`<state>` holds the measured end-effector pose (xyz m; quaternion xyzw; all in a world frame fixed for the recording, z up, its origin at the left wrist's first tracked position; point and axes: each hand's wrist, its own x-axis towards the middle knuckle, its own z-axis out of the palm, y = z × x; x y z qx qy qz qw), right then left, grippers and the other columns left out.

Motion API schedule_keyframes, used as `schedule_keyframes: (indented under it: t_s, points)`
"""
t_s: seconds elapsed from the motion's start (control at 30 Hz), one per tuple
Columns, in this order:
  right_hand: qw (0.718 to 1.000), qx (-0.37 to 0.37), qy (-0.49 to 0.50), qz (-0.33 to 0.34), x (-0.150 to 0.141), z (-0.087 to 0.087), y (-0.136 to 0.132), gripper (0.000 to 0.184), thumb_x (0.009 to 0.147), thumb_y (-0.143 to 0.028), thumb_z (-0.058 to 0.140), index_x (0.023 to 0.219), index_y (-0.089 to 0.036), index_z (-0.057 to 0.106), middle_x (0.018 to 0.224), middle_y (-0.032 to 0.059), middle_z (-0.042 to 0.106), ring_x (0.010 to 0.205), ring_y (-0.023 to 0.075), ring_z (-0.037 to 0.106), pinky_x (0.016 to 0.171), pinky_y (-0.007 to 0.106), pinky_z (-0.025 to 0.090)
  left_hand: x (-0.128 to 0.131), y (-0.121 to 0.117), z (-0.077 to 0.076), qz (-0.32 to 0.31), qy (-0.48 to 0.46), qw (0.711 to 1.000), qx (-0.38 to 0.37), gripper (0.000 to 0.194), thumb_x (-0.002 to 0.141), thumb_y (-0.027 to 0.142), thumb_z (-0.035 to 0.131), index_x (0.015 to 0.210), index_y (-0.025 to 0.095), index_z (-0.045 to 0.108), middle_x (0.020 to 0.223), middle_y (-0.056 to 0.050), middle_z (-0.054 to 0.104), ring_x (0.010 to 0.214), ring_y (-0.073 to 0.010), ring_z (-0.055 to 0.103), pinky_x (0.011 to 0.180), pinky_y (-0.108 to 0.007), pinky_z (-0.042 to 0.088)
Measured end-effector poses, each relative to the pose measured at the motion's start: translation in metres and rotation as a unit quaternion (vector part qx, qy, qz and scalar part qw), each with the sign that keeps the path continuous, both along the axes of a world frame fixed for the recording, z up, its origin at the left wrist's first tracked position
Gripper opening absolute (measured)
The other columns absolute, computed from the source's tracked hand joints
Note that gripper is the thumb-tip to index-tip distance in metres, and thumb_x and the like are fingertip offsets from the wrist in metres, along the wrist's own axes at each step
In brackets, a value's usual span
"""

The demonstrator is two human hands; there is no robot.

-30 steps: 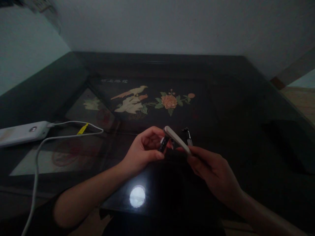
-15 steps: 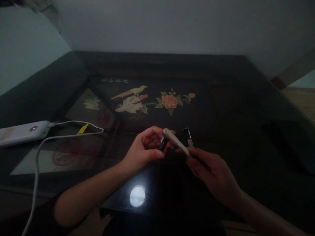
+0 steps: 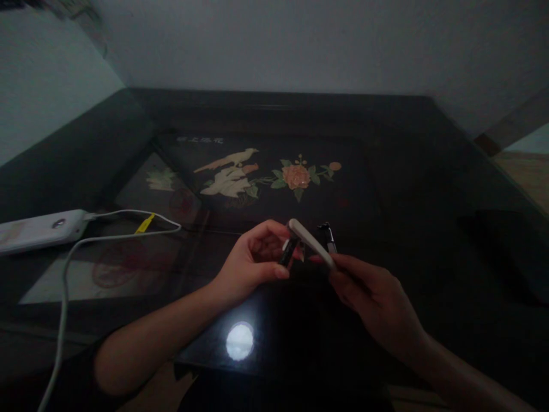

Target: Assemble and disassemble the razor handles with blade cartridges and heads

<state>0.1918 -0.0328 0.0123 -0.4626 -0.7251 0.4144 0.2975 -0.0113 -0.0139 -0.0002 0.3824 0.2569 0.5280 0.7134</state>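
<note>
In the head view, my left hand (image 3: pixel 257 254) pinches a small dark cylindrical piece (image 3: pixel 288 252) between thumb and fingers. My right hand (image 3: pixel 377 303) is closed on the lower end of a slim, pale, bar-shaped object (image 3: pixel 312 242) with a rounded tip. That tip leans over the dark piece and almost meets my left fingers; whether the two are joined, I cannot tell. Just beyond my right fingers, a small black and silver item (image 3: pixel 330 238) lies on the dark glossy table (image 3: pixel 412 171). The dim light hides its kind.
On the left lies a white power strip (image 3: pixel 43 230) with a white cable (image 3: pixel 64 297) looping forward, a yellow tag (image 3: pixel 144 224) on it. A dark flat object (image 3: pixel 510 252) rests at the right. A wall (image 3: pixel 274 46) stands behind the table.
Both hands, with the pale bar and the dark piece, have shifted slightly to the right. The grips look the same, and the things on the table have stayed put.
</note>
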Motion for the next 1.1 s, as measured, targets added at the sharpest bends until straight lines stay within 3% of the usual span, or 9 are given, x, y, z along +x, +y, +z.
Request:
schedule_keyframes:
  t_s: [0.1, 0.27, 0.4, 0.5, 0.7, 0.8, 0.93, 1.0, 1.1]
  points:
    - [1.000, -0.004, 0.008, 0.011, 0.0003, -0.0014, -0.0007, 0.030, 0.093, -0.031, 0.047, 0.109, -0.020, 0.070, 0.055, -0.0014, 0.059, 0.051, 0.0133, 0.056, 0.048, 0.022, 0.044, -0.0003, -0.0004, -0.0007, 0.001, -0.001, 1.000, 0.007, 0.039, 0.056, 0.024, 0.089, 0.087, 0.018, 0.067, 0.074, 0.002, 0.067, 0.067, -0.0086, 0.062, 0.064, -0.016, 0.049]
    - [0.995, 0.020, 0.019, 0.094, -0.0004, 0.0012, -0.0024, 0.026, 0.091, -0.024, 0.050, 0.108, -0.020, 0.070, 0.079, 0.0025, 0.071, 0.062, 0.0129, 0.063, 0.056, 0.021, 0.049, -0.0012, -0.0005, -0.0047, 0.000, -0.005, 1.000, 0.022, 0.044, 0.057, 0.028, 0.089, 0.095, 0.018, 0.068, 0.076, 0.002, 0.068, 0.068, -0.0082, 0.061, 0.065, -0.015, 0.049]
    - [0.999, 0.013, 0.004, 0.033, 0.0003, 0.0020, -0.0005, 0.027, 0.091, -0.025, 0.049, 0.106, -0.020, 0.071, 0.061, -0.0003, 0.063, 0.056, 0.0134, 0.060, 0.052, 0.022, 0.047, -0.0008, -0.0002, -0.0027, -0.003, -0.015, 1.000, 0.011, 0.038, 0.058, 0.021, 0.088, 0.090, 0.019, 0.068, 0.084, 0.001, 0.070, 0.069, -0.0075, 0.062, 0.066, -0.015, 0.049]
    - [1.000, 0.002, 0.009, -0.002, 0.0007, 0.0012, -0.0002, 0.028, 0.092, -0.027, 0.048, 0.106, -0.019, 0.071, 0.054, -0.0017, 0.058, 0.055, 0.0142, 0.059, 0.052, 0.023, 0.048, -0.0005, -0.0005, -0.0011, -0.010, -0.025, 0.999, 0.018, 0.036, 0.057, 0.020, 0.088, 0.087, 0.018, 0.068, 0.076, 0.001, 0.069, 0.067, -0.0085, 0.062, 0.065, -0.016, 0.048]
    - [0.995, 0.033, 0.036, 0.086, 0.0019, 0.0005, -0.0031, 0.024, 0.090, -0.018, 0.051, 0.106, -0.019, 0.069, 0.083, 0.0024, 0.073, 0.069, 0.0132, 0.067, 0.063, 0.021, 0.052, -0.0015, -0.0002, -0.0044, 0.004, -0.006, 0.999, 0.033, 0.043, 0.058, 0.024, 0.088, 0.096, 0.018, 0.068, 0.079, 0.001, 0.069, 0.068, -0.0082, 0.061, 0.065, -0.015, 0.048]
    - [0.997, 0.042, 0.033, 0.065, 0.0023, -0.0002, -0.0021, 0.023, 0.090, -0.017, 0.051, 0.104, -0.019, 0.070, 0.081, 0.0010, 0.073, 0.069, 0.0122, 0.067, 0.063, 0.019, 0.052, -0.0018, -0.0006, -0.0044, 0.001, 0.001, 1.000, 0.028, 0.040, 0.059, 0.021, 0.088, 0.093, 0.018, 0.067, 0.085, 0.001, 0.070, 0.072, -0.0087, 0.063, 0.067, -0.015, 0.049]
    - [0.999, 0.040, 0.017, 0.000, 0.0009, -0.0002, 0.0000, 0.022, 0.091, -0.021, 0.051, 0.101, -0.019, 0.071, 0.072, -0.0009, 0.070, 0.062, 0.0111, 0.065, 0.057, 0.018, 0.050, -0.0014, -0.0021, -0.0023, -0.010, -0.008, 0.999, 0.038, 0.036, 0.059, 0.021, 0.087, 0.087, 0.018, 0.065, 0.077, 0.002, 0.068, 0.068, -0.0085, 0.063, 0.065, -0.016, 0.049]
    - [0.999, 0.040, 0.019, 0.007, 0.0004, 0.0002, -0.0001, 0.022, 0.091, -0.020, 0.051, 0.102, -0.019, 0.070, 0.074, -0.0011, 0.070, 0.062, 0.0105, 0.064, 0.057, 0.017, 0.050, -0.0014, -0.0024, -0.0025, -0.001, -0.001, 0.999, 0.046, 0.039, 0.058, 0.025, 0.088, 0.087, 0.017, 0.065, 0.075, 0.002, 0.067, 0.065, -0.0088, 0.062, 0.065, -0.017, 0.050]
    - [0.996, 0.037, 0.034, 0.071, 0.0008, 0.0004, -0.0015, 0.023, 0.091, -0.018, 0.050, 0.105, -0.020, 0.069, 0.083, -0.0007, 0.073, 0.069, 0.0106, 0.067, 0.062, 0.017, 0.051, -0.0020, -0.0016, -0.0048, 0.022, 0.019, 0.999, 0.045, 0.045, 0.055, 0.027, 0.089, 0.092, 0.017, 0.066, 0.078, 0.000, 0.068, 0.066, -0.0099, 0.062, 0.063, -0.018, 0.050]
